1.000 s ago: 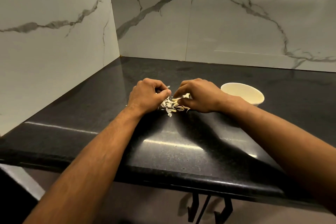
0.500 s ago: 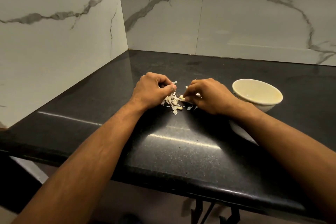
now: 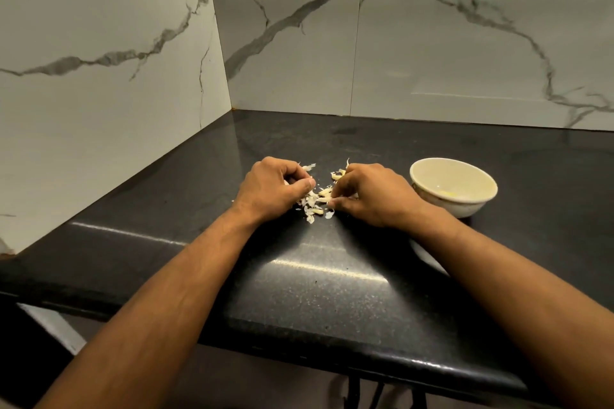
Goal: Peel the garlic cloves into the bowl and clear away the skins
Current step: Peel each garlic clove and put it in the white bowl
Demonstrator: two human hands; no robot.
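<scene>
Skins (image 3: 314,204) pale, papery, scattered btwn both curled hands

Counter (image 3: 332,292): black, finely speckled, glossy with pale streaks of reflected light.
Walls (image 3: 99,43): off-white marble pattern, grey branching veins.
Bowl (image 3: 428,191): cream, a yellowish patch inside.
Garlic skins (image 3: 314,204): pale white to cream flakes.

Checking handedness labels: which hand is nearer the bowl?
The right hand; the bowl sits just beyond its wrist, while the left hand is across the skins.
</scene>
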